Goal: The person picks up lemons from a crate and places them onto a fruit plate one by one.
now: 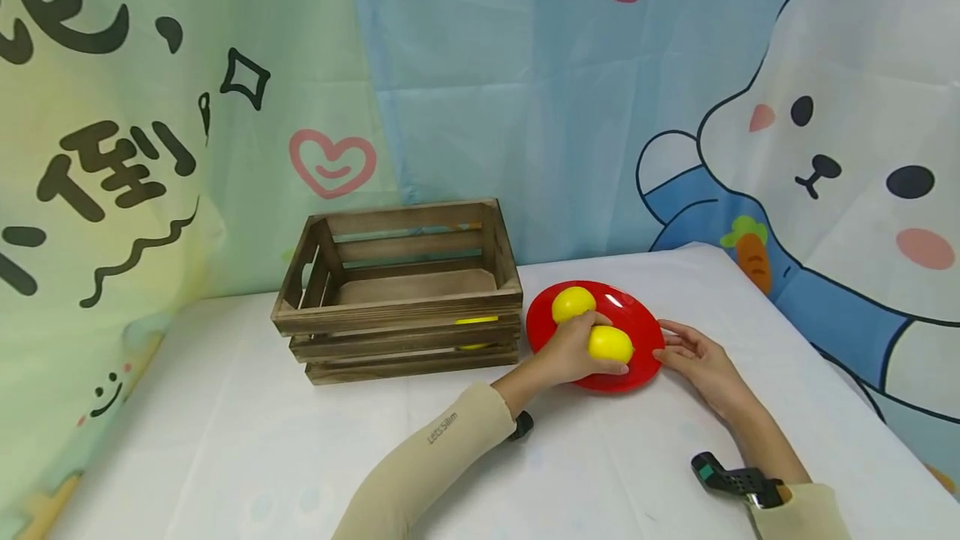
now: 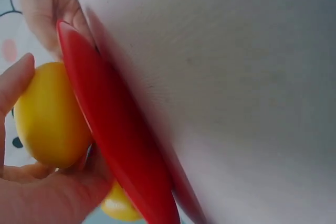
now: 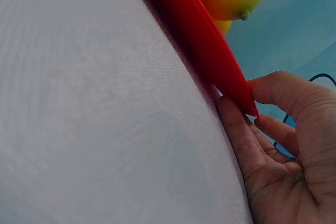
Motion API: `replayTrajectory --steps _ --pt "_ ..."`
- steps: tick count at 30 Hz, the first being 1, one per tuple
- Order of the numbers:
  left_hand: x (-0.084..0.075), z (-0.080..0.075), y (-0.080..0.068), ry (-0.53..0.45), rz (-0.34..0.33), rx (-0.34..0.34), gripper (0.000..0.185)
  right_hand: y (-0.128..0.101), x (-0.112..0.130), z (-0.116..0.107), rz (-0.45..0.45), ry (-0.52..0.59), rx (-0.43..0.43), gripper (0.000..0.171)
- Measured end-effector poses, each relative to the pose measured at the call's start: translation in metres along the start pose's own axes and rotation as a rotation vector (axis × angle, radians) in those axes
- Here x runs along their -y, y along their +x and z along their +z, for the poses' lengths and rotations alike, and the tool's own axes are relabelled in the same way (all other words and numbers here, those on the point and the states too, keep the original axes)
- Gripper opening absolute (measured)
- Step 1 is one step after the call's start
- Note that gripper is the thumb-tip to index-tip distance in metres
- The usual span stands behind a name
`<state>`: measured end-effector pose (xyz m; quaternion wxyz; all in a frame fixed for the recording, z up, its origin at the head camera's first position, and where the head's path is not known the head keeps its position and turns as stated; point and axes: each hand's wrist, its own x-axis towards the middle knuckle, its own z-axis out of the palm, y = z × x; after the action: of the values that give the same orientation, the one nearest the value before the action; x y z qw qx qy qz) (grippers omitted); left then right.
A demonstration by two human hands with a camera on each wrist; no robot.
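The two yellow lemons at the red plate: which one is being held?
The front lemon, nearer the right hand: the left hand grips it. The other lemon lies farther back on the plate, with no hand around it.

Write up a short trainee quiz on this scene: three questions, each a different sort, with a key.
1. True or false: in the head view, the red plate lies to the right of the slatted wooden crate.
2. Multiple choice: what does the left hand grip?
A) the plate's rim
B) the nearer yellow lemon
C) the crate's top edge
3. Short answer: how does the right hand hold the plate?

Key:
1. True.
2. B.
3. It pinches the rim, thumb on the upper side and fingers at the edge and beneath, as the right wrist view shows.
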<state>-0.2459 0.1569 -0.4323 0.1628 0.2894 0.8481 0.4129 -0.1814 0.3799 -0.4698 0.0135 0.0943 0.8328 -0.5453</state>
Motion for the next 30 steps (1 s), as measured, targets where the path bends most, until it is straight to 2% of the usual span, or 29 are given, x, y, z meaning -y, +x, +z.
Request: replayTrajectory --steps 4,10,19,30 --pt "-0.003 0.003 0.004 0.062 -0.011 0.002 0.061 -0.001 -0.003 0.000 -0.002 0.011 -0.004 0.075" --pt "-0.008 0.006 0.011 0.117 -0.038 -0.036 0.063 -0.002 -0.003 0.000 -0.015 0.036 0.005 0.074" --pt "-0.014 0.011 0.020 0.223 -0.134 -0.059 0.065 -0.002 -0.002 0.003 -0.008 0.056 0.023 0.071" --pt "-0.016 0.014 0.025 0.302 -0.150 -0.044 0.068 -0.002 0.002 -0.001 -0.015 0.035 0.015 0.072"
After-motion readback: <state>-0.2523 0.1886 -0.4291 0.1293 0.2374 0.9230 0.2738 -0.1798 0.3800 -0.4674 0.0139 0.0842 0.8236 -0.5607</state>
